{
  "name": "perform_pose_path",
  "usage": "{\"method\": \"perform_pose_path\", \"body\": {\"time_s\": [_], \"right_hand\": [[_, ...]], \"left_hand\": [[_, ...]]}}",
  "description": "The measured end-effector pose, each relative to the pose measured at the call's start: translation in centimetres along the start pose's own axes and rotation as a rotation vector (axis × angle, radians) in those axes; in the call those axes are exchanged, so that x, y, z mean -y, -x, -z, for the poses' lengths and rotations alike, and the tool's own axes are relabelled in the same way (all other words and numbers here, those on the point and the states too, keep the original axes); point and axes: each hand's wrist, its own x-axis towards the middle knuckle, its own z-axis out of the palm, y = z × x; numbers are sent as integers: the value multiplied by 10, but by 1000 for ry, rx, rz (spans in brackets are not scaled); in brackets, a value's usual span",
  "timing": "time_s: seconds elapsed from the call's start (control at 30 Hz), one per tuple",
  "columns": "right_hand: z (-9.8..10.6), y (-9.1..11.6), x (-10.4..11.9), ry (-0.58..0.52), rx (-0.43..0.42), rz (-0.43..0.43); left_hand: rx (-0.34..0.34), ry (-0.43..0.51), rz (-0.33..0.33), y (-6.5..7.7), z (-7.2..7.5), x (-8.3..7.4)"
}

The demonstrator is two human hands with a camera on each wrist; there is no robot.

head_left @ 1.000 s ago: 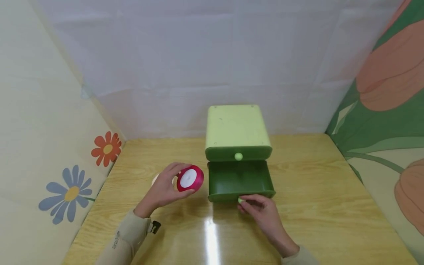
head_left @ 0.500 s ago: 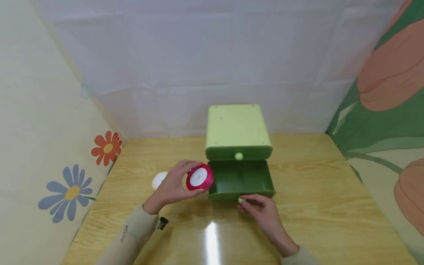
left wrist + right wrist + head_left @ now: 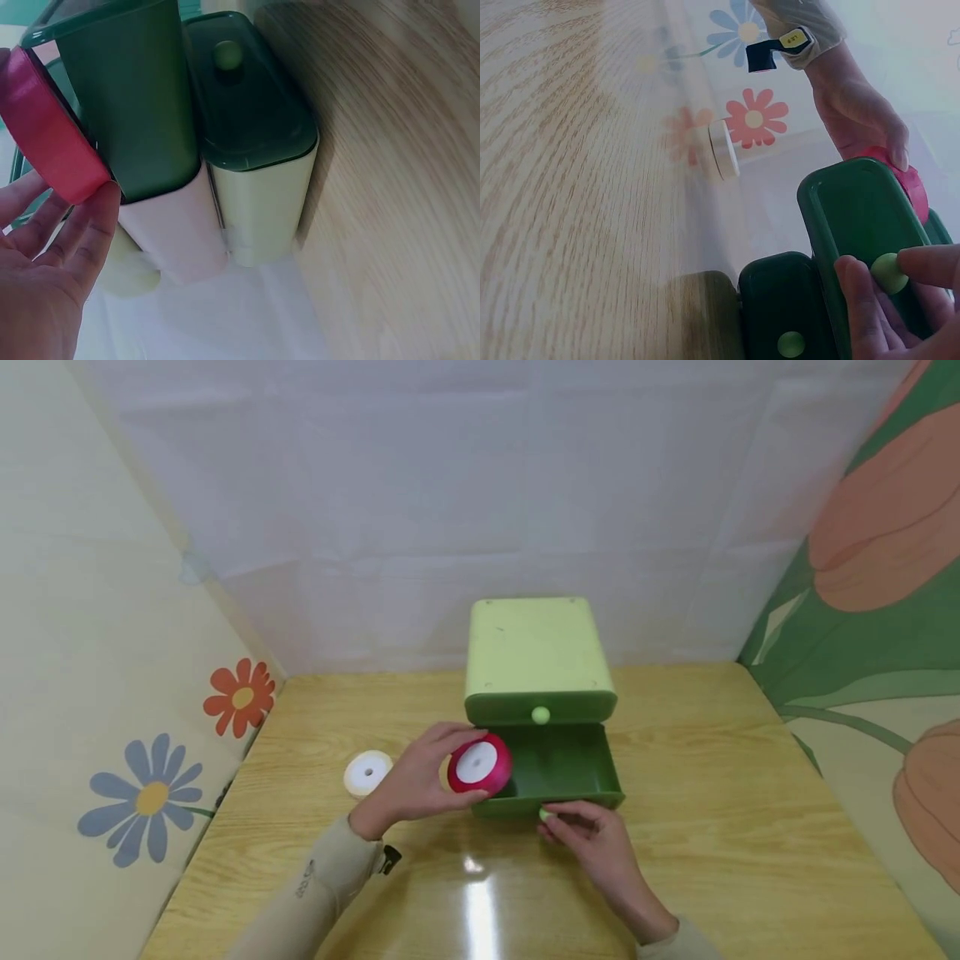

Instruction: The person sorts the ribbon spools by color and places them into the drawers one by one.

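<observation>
My left hand (image 3: 416,781) holds a roll of magenta ribbon (image 3: 480,764) with a white centre, thumb and fingers at opposite sides of its rim. In the head view the roll overlaps the left end of a pulled-out green drawer (image 3: 562,760). In the left wrist view, the ribbon roll (image 3: 52,127) tilts against the drawer's upper edge. My right hand (image 3: 596,852) pinches the light green round knob (image 3: 889,273) on that drawer's front. The drawer belongs to a small cabinet (image 3: 536,643) with a pale green top.
A second ribbon roll (image 3: 367,772), pale with a white centre, lies on the wooden table (image 3: 735,810) left of the cabinet. A closed upper drawer (image 3: 495,707) sits above the pulled-out one, and another closed drawer (image 3: 787,300) below. Flower-printed sheets and a white backdrop (image 3: 390,510) surround the table.
My left hand has carried the magenta ribbon roll rightward, from beside the drawer to its left end. The pale roll has come fully into view. My right hand stays on the knob.
</observation>
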Motion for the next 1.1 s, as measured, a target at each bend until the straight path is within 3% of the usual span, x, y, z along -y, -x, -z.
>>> {"method": "perform_pose_path", "body": {"time_s": [0.53,0.87,1.1], "right_hand": [[0,-1,0,10,-27,-36],[-1,0,0,7,-23,-26],[-1,0,1,5,-18,-26]], "left_hand": [[-1,22,-135,-12,-8,-9],[13,18,-105,-10,-5,-10],[-6,19,-120,-10,-5,-11]]}}
